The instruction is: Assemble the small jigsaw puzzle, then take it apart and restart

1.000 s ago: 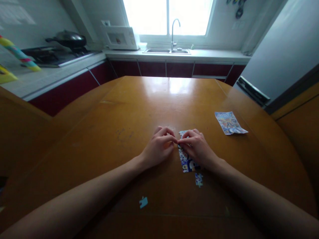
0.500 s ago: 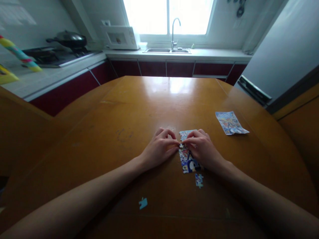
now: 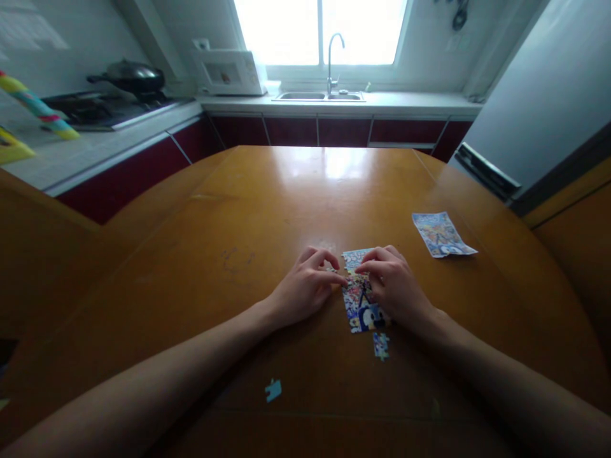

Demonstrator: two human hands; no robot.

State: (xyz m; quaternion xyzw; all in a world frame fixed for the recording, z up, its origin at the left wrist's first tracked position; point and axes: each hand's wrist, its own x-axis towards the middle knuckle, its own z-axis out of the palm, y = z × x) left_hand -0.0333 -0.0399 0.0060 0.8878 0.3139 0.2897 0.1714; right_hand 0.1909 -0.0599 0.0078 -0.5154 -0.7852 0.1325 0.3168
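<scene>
Part of the puzzle point(image 3: 366, 316) was hidden by the right hand point(image 3: 391, 280). Whether its edge was touched by the left hand point(image 3: 308, 283) could not be made out. Print on the sheet point(image 3: 442, 235) was too small to read, and the refrigerator point(image 3: 544, 95) was cut off at the right.

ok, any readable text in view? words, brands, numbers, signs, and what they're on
None legible.
Printed sheet: lettering-like marks along its far edge, too blurred to read.
Puzzle: lettering-like marks at its far end, too small and partly covered by the right hand.
Microwave: a small dark mark on its front, too blurred to tell if it's text.
</scene>
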